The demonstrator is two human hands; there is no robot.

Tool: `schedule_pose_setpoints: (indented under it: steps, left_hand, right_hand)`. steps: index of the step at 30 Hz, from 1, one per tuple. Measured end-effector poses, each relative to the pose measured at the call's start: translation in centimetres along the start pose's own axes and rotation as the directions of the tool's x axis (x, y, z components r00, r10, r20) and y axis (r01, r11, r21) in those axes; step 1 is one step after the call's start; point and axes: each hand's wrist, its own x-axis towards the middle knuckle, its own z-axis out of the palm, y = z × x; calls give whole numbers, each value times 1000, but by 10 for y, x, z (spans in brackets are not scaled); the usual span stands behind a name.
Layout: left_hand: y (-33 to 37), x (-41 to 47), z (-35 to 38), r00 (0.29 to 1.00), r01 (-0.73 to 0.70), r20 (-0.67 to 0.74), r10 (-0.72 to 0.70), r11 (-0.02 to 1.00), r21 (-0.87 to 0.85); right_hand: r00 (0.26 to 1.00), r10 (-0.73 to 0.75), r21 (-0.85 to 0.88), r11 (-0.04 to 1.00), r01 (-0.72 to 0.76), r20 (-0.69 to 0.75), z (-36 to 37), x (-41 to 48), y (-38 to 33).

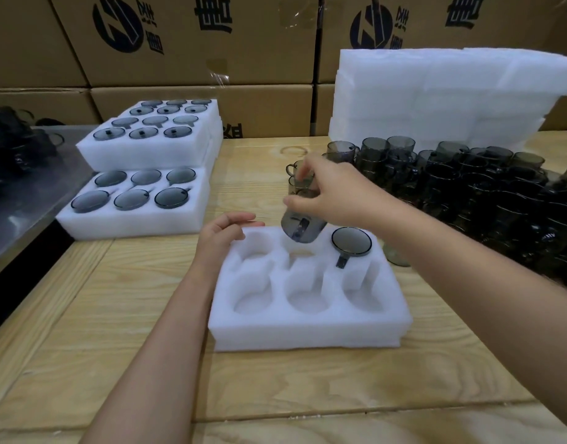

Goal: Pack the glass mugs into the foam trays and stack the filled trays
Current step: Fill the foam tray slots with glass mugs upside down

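Note:
A white foam tray with six round pockets lies on the wooden table in front of me. One smoky glass mug sits in its far right pocket, handle toward me. My right hand grips a second smoky mug from above, holding it tilted just over the far middle pocket. My left hand rests on the tray's far left corner with fingers loosely curled, holding nothing. The other pockets are empty.
Filled foam trays are stacked at the left, a taller stack behind. Many loose mugs crowd the table's right side. Empty foam trays pile up at the back right. Cardboard boxes wall the rear.

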Motion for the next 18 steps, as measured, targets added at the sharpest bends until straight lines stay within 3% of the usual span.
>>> schedule_pose_setpoints:
  steps: [2,8,16,18]
  left_hand:
    - [0,0,0,1000,-2,8,2,1000,-3]
    - [-1,1,-1,1000,-3,24,2,1000,9]
    - [1,-2,-1,999,5,45,-6,1000,9]
    - [1,-2,-1,999,7,49,-8,1000,15]
  right_hand:
    - [1000,-17,-120,993,19,18,6,-4,-6]
    - [999,36,-185,982,-31,23,17,-6,-11]
    - [998,-62,-438,898,47,-20,47,-14,-5]
    - [993,-81,-409,906,107,82,56,-18,3]
